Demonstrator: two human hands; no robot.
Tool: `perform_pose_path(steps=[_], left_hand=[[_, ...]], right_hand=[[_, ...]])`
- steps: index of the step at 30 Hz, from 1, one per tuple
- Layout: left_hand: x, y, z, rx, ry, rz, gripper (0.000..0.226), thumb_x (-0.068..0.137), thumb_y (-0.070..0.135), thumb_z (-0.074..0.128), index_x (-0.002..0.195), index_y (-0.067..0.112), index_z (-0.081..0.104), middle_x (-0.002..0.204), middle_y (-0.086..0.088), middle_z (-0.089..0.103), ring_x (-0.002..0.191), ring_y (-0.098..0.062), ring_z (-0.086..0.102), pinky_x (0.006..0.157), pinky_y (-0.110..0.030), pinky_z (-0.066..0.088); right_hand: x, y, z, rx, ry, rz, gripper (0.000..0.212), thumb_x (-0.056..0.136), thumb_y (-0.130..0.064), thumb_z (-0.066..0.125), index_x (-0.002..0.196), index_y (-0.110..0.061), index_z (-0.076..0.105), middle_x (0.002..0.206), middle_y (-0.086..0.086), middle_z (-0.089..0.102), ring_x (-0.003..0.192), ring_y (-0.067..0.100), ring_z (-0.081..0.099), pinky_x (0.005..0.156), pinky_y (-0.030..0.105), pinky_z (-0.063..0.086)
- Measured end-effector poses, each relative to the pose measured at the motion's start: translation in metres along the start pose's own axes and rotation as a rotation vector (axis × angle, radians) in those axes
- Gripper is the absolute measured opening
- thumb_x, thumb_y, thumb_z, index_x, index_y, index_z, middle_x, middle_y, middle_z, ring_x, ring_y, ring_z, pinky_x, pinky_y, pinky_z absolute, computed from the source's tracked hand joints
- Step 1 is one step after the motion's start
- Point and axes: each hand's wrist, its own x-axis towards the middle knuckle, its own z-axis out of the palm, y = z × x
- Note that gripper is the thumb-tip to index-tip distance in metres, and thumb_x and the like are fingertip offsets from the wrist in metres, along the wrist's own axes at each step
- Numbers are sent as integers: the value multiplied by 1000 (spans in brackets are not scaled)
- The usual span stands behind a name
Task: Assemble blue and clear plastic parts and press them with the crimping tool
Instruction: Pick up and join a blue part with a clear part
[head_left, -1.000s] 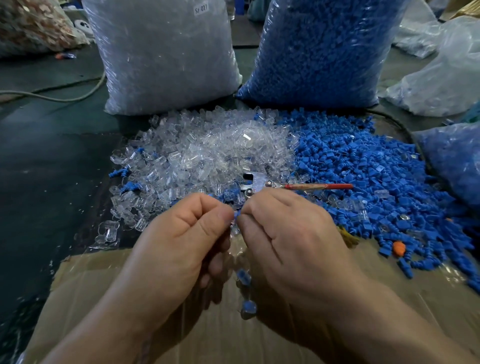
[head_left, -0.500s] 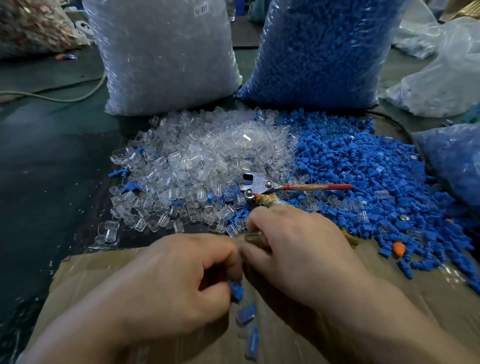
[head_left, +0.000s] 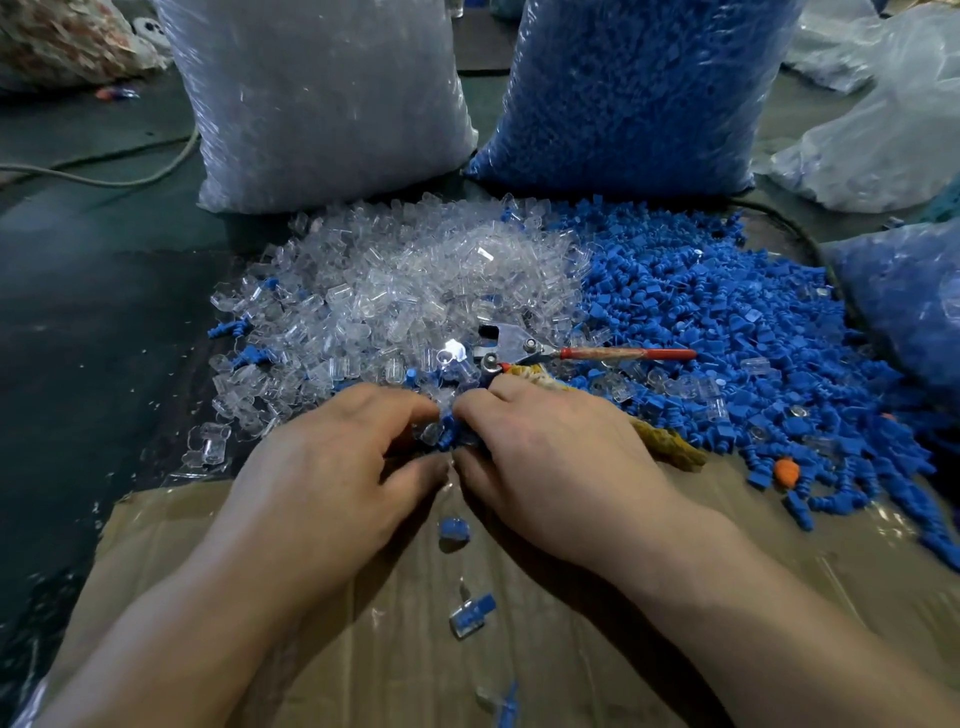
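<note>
Two small parts sit pinched at the pile's (head_left: 395, 296) near edge, clear part (head_left: 431, 431) in the left hand (head_left: 332, 467), blue part (head_left: 453, 439) in the right hand (head_left: 550, 462); one slip could lose them among loose pieces beside the crimping tool (head_left: 511, 347).

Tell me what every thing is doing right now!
left hand: fingers curled among loose parts, grip unclear
right hand: fingers curled among loose parts, grip unclear
crimping tool: lying on the piles
clear bag: upright, full
blue bag: upright, full
joined pieces: lying loose on cardboard

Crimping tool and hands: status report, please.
Left hand and right hand at pile edge, fingers curled over small parts, grip hidden. Crimping tool lying behind. Nothing blocking.
</note>
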Motion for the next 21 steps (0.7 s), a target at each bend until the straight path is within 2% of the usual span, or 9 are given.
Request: perform_pose_path(steps=[2,4,7,9,10,12,15,19,21], left_hand=[[1,2,-1,2,-13,30,37,84,48,61,119,39,66,104,16,62,95,-10,61,80,-36,52],[1,4,-1,-15,-22,13,36,85,46,62,121,39,66,105,16,61,98,-12,60,83,-38,52],[0,3,2,-54,34,-10,33,85,45,60,117,40,65,99,20,60,92,-3,59,77,-25,47],[-3,5,0,-153,95,-25,20,86,43,63,105,39,66,88,23,60,86,3,59,68,-11,41],[-5,7,-1,-183,93,-7,15,87,45,65,99,38,67,85,23,61,86,5,59,67,-10,43],[-8,10,-3,-180,-9,86,32,84,62,56,93,34,68,84,18,62,82,0,60,70,-17,48],[-13,16,-5,-120,-152,217,58,78,79,39,94,32,71,85,14,58,80,-6,60,72,-38,53],[-16,17,-6,-122,-208,369,47,82,71,48,92,32,73,84,14,61,77,-2,60,67,-33,53],[-15,15,-6,-196,-221,360,38,84,66,52,94,35,72,83,17,64,78,1,62,67,-28,53]], right_hand=[[0,0,-2,-1,-27,-32,30,93,-45,41,111,-25,54,98,-1,54,86,29,60,60,37,36],[1,0,-3,8,-41,-31,31,92,-44,39,109,-24,55,96,-1,55,86,30,59,60,36,33],[0,1,-3,53,-23,13,28,94,-42,36,106,-23,54,95,-1,56,88,29,59,65,39,42],[-1,2,-4,106,-2,52,24,98,-39,38,106,-23,53,97,0,57,89,29,58,71,43,46],[-1,3,-4,140,8,70,23,99,-39,38,107,-22,52,98,0,58,90,30,58,73,45,46],[-2,4,-6,222,21,102,24,100,-37,38,110,-21,51,102,2,61,92,32,58,77,47,46],[-4,7,-7,319,58,128,20,101,-33,41,110,-20,52,100,-2,63,94,24,57,79,43,42],[-9,12,-7,435,92,170,11,100,-29,49,105,-22,55,79,-13,55,81,10,49,67,30,33],[-10,14,-7,515,103,212,7,98,-29,54,101,-25,59,70,-12,57,75,7,53,67,26,38]])
